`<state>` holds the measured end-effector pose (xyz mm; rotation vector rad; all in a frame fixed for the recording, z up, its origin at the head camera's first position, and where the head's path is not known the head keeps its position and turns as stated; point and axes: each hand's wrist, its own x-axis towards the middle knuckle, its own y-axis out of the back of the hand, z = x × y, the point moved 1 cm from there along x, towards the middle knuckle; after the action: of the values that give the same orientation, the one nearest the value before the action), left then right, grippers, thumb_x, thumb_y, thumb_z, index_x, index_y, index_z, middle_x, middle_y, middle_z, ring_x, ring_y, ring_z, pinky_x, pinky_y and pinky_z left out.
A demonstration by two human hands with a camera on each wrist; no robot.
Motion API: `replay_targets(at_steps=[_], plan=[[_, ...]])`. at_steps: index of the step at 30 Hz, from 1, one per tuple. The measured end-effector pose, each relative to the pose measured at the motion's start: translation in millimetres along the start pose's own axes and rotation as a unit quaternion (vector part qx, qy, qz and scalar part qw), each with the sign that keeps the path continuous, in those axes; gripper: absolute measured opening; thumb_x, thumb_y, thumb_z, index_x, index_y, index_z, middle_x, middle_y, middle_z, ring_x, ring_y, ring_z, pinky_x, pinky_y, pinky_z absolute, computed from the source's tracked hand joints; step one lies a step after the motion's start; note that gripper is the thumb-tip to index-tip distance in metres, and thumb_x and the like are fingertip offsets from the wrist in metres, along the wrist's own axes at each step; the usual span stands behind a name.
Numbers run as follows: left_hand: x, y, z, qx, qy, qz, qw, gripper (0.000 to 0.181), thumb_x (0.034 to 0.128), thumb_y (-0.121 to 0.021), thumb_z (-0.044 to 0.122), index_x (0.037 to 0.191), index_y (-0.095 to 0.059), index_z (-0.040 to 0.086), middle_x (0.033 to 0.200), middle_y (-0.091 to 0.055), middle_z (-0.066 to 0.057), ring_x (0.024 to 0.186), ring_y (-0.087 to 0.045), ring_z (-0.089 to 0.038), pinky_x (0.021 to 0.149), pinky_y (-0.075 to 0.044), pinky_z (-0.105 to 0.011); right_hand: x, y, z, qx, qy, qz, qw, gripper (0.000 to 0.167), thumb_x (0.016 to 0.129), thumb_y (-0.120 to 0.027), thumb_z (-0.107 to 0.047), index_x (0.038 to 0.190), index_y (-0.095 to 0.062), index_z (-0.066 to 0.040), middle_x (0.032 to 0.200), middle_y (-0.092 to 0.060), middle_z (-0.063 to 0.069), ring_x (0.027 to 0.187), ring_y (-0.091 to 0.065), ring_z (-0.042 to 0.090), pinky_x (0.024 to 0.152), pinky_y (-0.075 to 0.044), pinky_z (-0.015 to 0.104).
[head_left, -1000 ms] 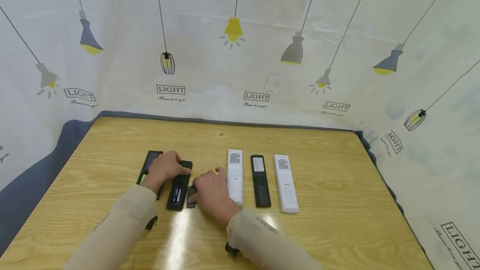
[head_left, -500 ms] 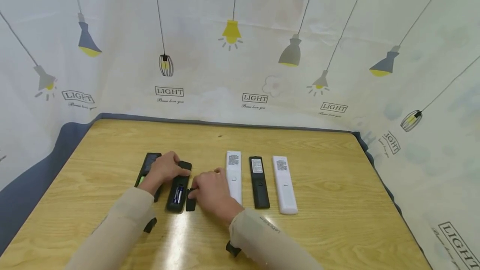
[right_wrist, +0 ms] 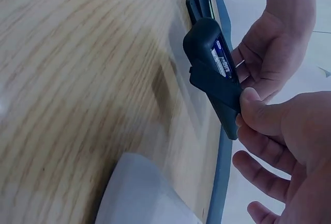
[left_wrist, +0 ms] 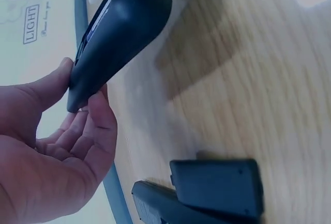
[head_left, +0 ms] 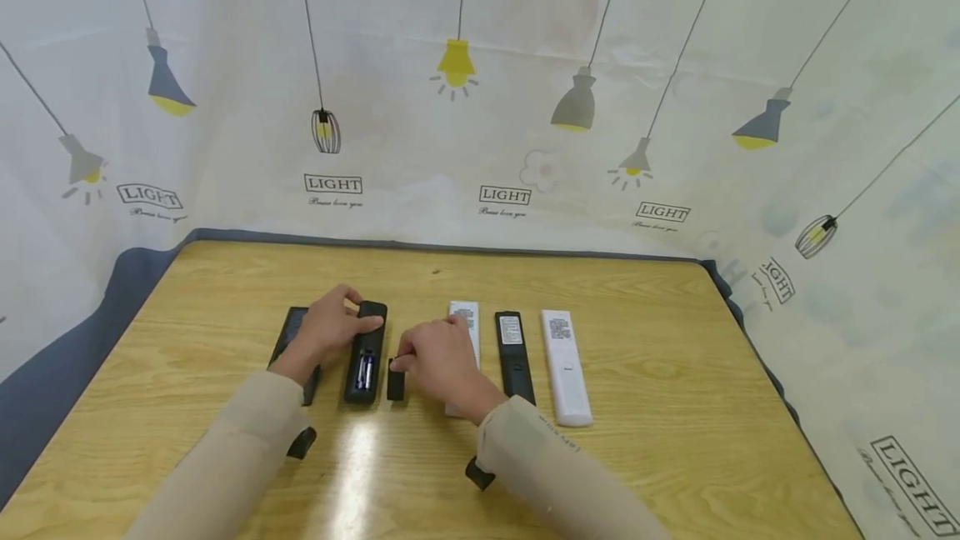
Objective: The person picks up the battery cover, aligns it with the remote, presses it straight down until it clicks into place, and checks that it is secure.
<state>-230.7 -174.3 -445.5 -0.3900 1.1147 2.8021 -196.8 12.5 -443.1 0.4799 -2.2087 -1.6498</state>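
Note:
My left hand (head_left: 326,327) grips the top end of a black remote control (head_left: 366,323), thumb on one face and fingers behind. The remote is raised and tilted off the table, its battery compartment uncovered. Batteries with dark blue wrappers (right_wrist: 220,58) lie inside. To its right, my right hand (head_left: 438,357) pinches a small black battery cover (head_left: 396,386) between thumb and fingers. In the right wrist view the cover (right_wrist: 214,84) overlaps the remote; whether they touch I cannot tell. Partly behind my left hand lies another black remote (head_left: 288,327), with a dark flat piece (left_wrist: 217,185) against it.
Right of my hands lie a white remote (head_left: 465,315), a black remote (head_left: 512,357) and another white remote (head_left: 567,373), backs up. The wooden table (head_left: 675,440) ends at a fabric backdrop (head_left: 405,140) printed with lamps.
My left hand has lifted the black remote and brought it slightly away from me and to the right. My right hand has raised the battery cover, also moving a little right.

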Motion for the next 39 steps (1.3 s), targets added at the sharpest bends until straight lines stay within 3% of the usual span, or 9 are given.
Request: replay_targets(at_steps=[6, 11, 24, 39], plan=[[3.1, -8.5, 5.1, -0.079, 0.004, 0.000, 0.9969, 0.052, 0.0917, -0.069, 0.031, 0.132, -0.045, 0.006, 0.125, -0.060, -0.025, 0.098, -0.065, -0.029, 0.076, -0.057, -0.038, -1.2, 8, 4, -0.017, -0.006, -0.007, 0.9998, 0.017, 0.085, -0.070, -0.047, 0.075, -0.074, -0.034, 0.071, -0.068, -0.022, 0.070, -0.060, 0.001, 0.105, -0.040, 0.049], [6.9, -18.8, 8.8, -0.110, -0.004, 0.003, 0.9939, 0.052, 0.0920, -0.069, 0.029, 0.134, -0.047, 0.007, 0.126, -0.061, -0.026, 0.099, -0.067, -0.030, 0.079, -0.059, -0.040, -4.6, 15, 13, -0.011, -0.003, -0.001, 0.9999, 0.016, 0.086, -0.070, -0.045, 0.075, -0.074, -0.034, 0.071, -0.068, -0.020, 0.069, -0.060, 0.002, 0.103, -0.041, 0.048], [13.8, -39.9, 18.2, -0.149, -0.021, -0.003, 0.9886, 0.052, 0.0927, -0.068, 0.025, 0.137, -0.047, 0.007, 0.130, -0.058, -0.028, 0.104, -0.067, -0.034, 0.077, -0.061, -0.039, -13.1, 27, 38, -0.030, -0.026, -0.002, 0.9992, 0.017, 0.084, -0.071, -0.045, 0.072, -0.070, -0.033, 0.070, -0.065, -0.019, 0.073, -0.060, 0.006, 0.103, -0.040, 0.051], [18.4, -53.0, 20.6, -0.177, -0.033, -0.023, 0.9834, 0.059, 0.0925, -0.068, 0.027, 0.142, -0.046, 0.002, 0.134, -0.057, -0.027, 0.107, -0.067, -0.033, 0.078, -0.060, -0.037, -16.5, 31, 51, -0.020, -0.033, 0.002, 0.9992, 0.017, 0.084, -0.072, -0.042, 0.072, -0.070, -0.031, 0.071, -0.067, -0.016, 0.074, -0.061, 0.009, 0.104, -0.039, 0.051]])
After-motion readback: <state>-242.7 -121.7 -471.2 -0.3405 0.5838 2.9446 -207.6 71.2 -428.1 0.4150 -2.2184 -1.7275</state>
